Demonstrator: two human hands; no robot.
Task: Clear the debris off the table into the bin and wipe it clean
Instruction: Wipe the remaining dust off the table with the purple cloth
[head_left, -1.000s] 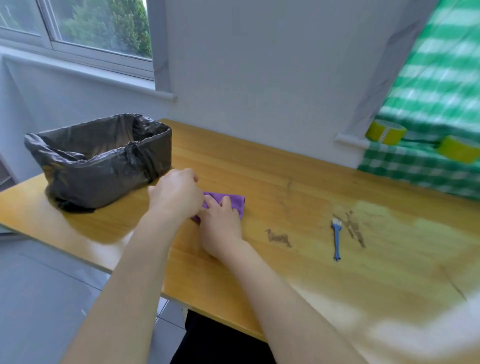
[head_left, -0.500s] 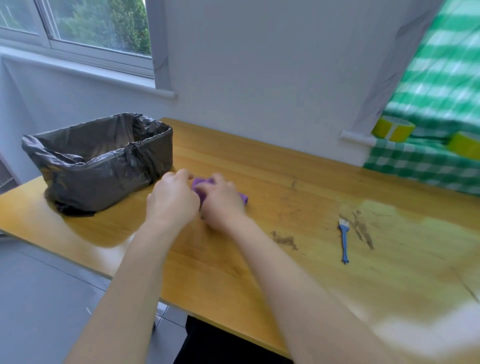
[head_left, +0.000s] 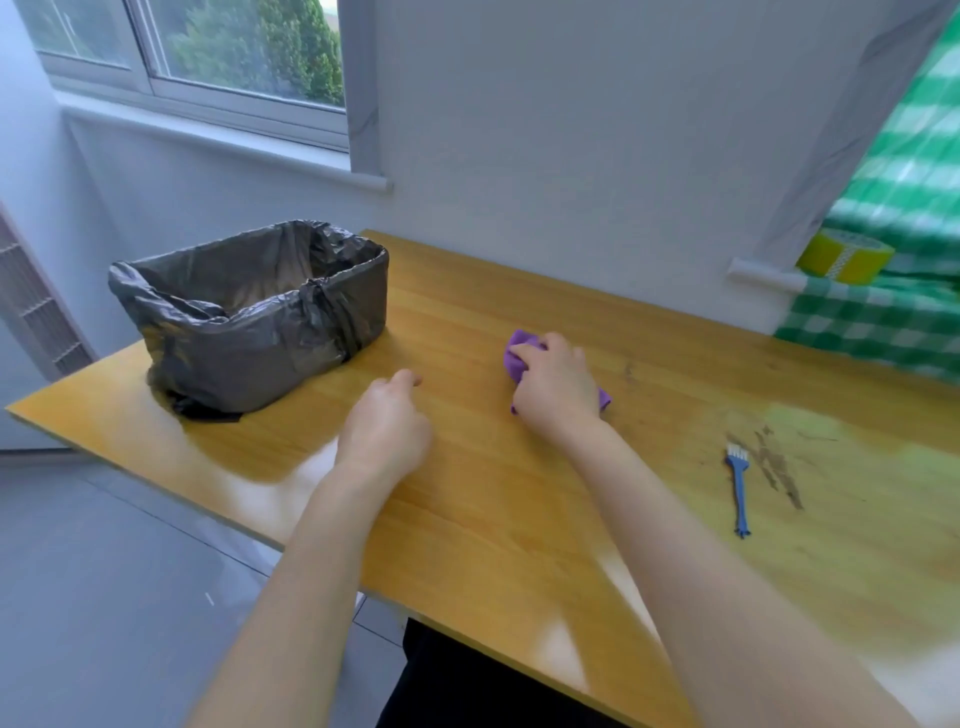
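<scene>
I'm reading this one as the wiping step just getting going. The right hand (head_left: 558, 387) is bunching up a purple cloth (head_left: 519, 353) — fingers curled over it, pressing it down on the wooden table (head_left: 467, 519) around the middle, off to the right of the bin (head_left: 249, 322). The left hand (head_left: 384, 431) is hanging low over the table between bin and cloth with its fingers loosely curled. I'm not seeing anything in it, and I can't tell if it's actually touching the wood. The bin, lined with a dark plastic bag, is standing at the far left end.

Here's what's bugging me: a dark streak of debris (head_left: 774, 462) is lying over on the right side, just beside a little blue brush (head_left: 738, 488), and the cloth is sitting well apart from it. So I'm guessing the clearing part isn't done, or the cloth is meant to handle it.

Next move, as I'm judging it — the right hand is going to need to take the cloth across to that streak and work it back toward the bin. It should be pressing flat so the bits aren't getting smeared into the grain, so the bunched cloth probably wants flattening first. A yellow tape roll (head_left: 844, 257) is sitting on the green checked cloth (head_left: 883, 322) at far right, out of the way.
</scene>
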